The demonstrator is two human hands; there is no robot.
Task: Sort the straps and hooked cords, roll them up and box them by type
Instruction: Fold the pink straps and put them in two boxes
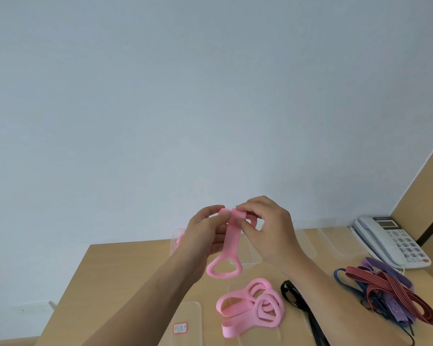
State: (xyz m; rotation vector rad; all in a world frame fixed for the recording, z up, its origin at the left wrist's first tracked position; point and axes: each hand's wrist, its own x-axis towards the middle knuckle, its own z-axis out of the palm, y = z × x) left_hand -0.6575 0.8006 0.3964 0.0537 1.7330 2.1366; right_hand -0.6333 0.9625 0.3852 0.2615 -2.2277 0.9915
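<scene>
A pale wall [185, 96] fills most of the view, and below it the wooden table [125, 268] runs in with its far edge just under the raised hands and its left edge slanting down toward the bottom of the frame, bare wood along that side. Over by the table's right far corner sits a grey desk phone [390, 239], and near the right edge lies a tangle of red, blue and purple cords [390, 293], a black strap [300, 303] trailing from the middle toward the near edge. A clear box [333, 239] stands at the far edge beside the phone, another clear box [245, 255] sits behind the hands at the far edge, and a clear lid [188, 318] with a small red-bordered label rests near the near edge. Just right of that lid, a loose heap of pink straps [253, 308] lies mid-table. Up in the air above the far edge, the left hand [205, 236] and the right hand [265, 226] are close together, fingertips pinching the top of one pink strap [231, 242], its upper end folded between them and its looped end dangling free above the table.
</scene>
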